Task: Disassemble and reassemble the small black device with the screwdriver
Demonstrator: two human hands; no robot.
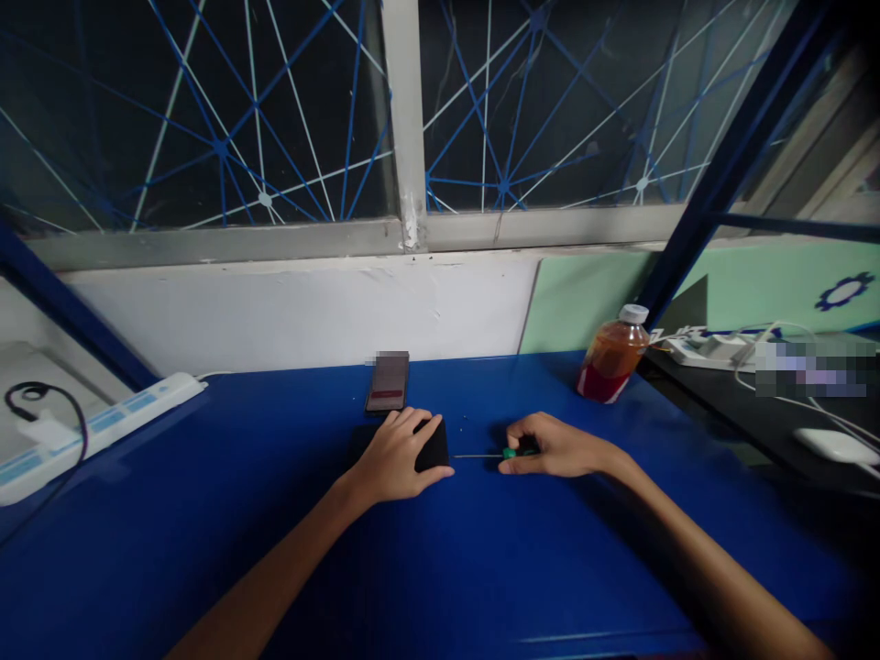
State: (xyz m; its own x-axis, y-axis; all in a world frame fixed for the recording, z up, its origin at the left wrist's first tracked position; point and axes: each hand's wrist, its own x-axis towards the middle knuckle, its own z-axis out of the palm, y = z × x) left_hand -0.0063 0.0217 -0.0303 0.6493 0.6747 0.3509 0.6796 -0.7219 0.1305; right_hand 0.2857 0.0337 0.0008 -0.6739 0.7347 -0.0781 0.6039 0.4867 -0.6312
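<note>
A dark, flat-faced black block (434, 447) rests on the blue table, its kind not clear. My left hand (402, 456) lies over it, fingers across the top and far side, thumb along the near edge, gripping it. To the right, my right hand (550, 446) is closed around the green handle of a screwdriver (509, 453). The thin metal shaft points left, level, with its tip close to the block's right end; I cannot tell whether they touch. Part of the handle is hidden in my palm. Tiny specks, perhaps screws (463, 423), lie just beyond the shaft.
Behind my left hand a phone (389, 380) lies on the blue table (481, 559). A bottle of orange-red drink (613, 356) stands at the back right. A white power strip (130, 412) with a cable runs along the left edge. Cables and a white adapter (835, 445) sit on the black surface at right.
</note>
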